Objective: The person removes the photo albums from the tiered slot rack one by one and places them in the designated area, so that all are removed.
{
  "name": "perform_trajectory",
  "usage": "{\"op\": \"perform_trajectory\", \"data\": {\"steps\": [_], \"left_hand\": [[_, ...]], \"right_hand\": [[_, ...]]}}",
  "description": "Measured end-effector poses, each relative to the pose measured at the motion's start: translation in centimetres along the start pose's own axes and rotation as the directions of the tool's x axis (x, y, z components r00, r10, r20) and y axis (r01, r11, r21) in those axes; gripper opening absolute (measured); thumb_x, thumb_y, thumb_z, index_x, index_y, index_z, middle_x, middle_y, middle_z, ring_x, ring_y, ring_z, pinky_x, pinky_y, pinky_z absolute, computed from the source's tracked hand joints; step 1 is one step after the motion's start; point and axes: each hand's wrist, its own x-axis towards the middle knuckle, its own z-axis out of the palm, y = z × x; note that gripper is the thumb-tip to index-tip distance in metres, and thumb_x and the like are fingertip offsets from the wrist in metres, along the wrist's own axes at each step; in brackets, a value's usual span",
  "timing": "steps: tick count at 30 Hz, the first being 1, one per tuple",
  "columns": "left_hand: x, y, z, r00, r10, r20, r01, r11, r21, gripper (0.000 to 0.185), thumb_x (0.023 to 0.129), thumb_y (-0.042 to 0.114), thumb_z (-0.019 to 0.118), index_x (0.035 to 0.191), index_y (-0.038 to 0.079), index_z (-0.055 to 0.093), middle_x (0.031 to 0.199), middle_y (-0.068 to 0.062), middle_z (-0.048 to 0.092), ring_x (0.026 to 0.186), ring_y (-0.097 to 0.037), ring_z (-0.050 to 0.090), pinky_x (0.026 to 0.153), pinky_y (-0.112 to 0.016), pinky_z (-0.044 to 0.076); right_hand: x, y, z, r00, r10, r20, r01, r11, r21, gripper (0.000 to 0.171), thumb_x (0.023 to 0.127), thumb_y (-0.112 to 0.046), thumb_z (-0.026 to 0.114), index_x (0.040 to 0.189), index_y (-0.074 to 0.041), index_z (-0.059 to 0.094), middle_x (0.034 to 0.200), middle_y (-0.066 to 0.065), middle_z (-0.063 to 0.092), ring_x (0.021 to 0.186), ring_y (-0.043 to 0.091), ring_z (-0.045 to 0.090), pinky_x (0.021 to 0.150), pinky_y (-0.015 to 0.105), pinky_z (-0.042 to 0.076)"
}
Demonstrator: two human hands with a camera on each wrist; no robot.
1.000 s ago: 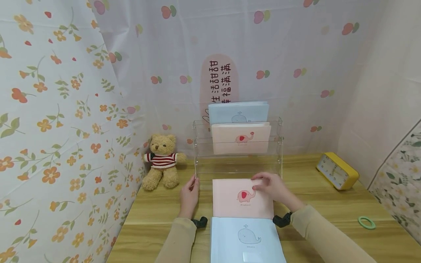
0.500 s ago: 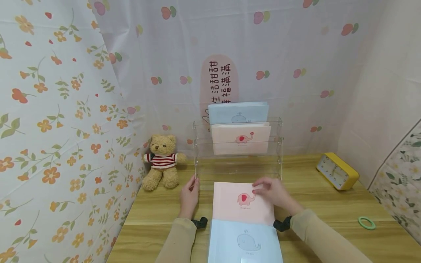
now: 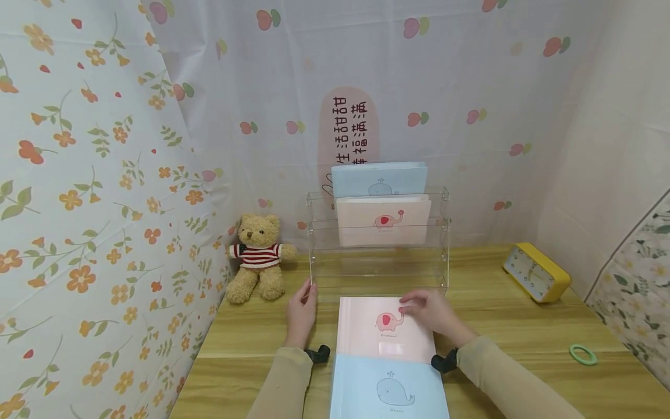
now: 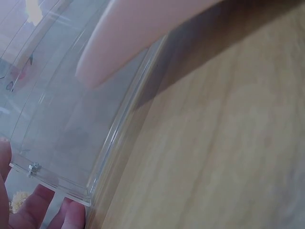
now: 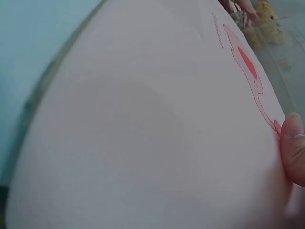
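Observation:
My right hand (image 3: 430,313) pinches a pink elephant booklet (image 3: 361,329) near its upper right; in the right wrist view the thumb (image 5: 294,143) lies on the cover by the trunk, and the fingers behind are hidden. A blue whale booklet (image 3: 361,390) lies nearer me, against the pink one's lower edge. At the left, my left hand (image 3: 302,314) grips the lower side edge of a clear acrylic rack (image 3: 327,265). In the left wrist view its fingers (image 4: 39,202) show beyond the rack's side panel.
A blue booklet (image 3: 379,174) and a pink booklet (image 3: 382,233) stand in the rack's upper tiers. A teddy bear (image 3: 256,259) sits left of the rack. At right are a yellow alarm clock (image 3: 538,272) and a green ring (image 3: 583,355). Patterned curtains surround the wooden table (image 3: 502,302).
My right hand has drawn the pink booklet a little toward me, away from the rack. The blue booklet has shifted slightly nearer too. My left hand has stayed at the rack.

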Motion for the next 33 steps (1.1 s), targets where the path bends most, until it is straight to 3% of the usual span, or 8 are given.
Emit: {"op": "perform_trajectory", "data": {"steps": [13, 22, 29, 33], "left_hand": [[0.1, -0.1, 0.2, 1.0, 0.015, 0.0, -0.015, 0.999, 0.031, 0.038, 0.099, 0.037, 0.067, 0.134, 0.023, 0.069, 0.122, -0.006, 0.076, 0.097, -0.021, 0.074, 0.076, -0.028, 0.057], [0.1, -0.3, -0.1, 1.0, -0.006, 0.009, 0.006, 1.0, 0.02, 0.037, 0.1, 0.039, 0.066, 0.135, 0.028, 0.068, 0.124, -0.004, 0.076, 0.102, -0.022, 0.073, 0.08, -0.031, 0.058], [0.1, -0.3, -0.1, 1.0, -0.005, 0.009, 0.005, 1.0, 0.009, 0.037, 0.1, 0.039, 0.066, 0.135, 0.028, 0.068, 0.125, -0.004, 0.075, 0.105, -0.025, 0.073, 0.085, -0.038, 0.058], [0.1, -0.3, 0.1, 1.0, -0.006, 0.002, 0.006, 1.0, 0.012, 0.037, 0.1, 0.039, 0.066, 0.135, 0.029, 0.068, 0.126, -0.003, 0.075, 0.106, -0.025, 0.073, 0.086, -0.04, 0.058]], "right_hand": [[-0.4, 0.3, 0.7, 1.0, 0.02, 0.022, -0.019, 0.999, -0.041, 0.016, 0.084, -0.031, 0.085, 0.098, -0.033, 0.078, 0.109, -0.002, 0.077, 0.107, 0.024, 0.068, 0.095, 0.048, 0.054], [-0.6, 0.6, 1.1, 0.999, -0.039, 0.028, 0.041, 0.997, -0.059, 0.02, 0.087, -0.031, 0.083, 0.105, -0.025, 0.078, 0.112, 0.001, 0.077, 0.11, 0.027, 0.069, 0.099, 0.052, 0.054], [-0.8, -0.7, 0.3, 1.0, 0.009, -0.004, -0.009, 0.998, -0.06, 0.023, 0.092, -0.029, 0.077, 0.111, -0.017, 0.076, 0.112, 0.004, 0.076, 0.109, 0.028, 0.069, 0.094, 0.049, 0.058], [-0.3, -2.5, -1.1, 0.998, -0.024, -0.063, 0.02, 0.997, -0.075, 0.02, 0.095, -0.027, 0.074, 0.111, -0.016, 0.076, 0.111, 0.005, 0.075, 0.106, 0.028, 0.066, 0.088, 0.045, 0.058]]}}
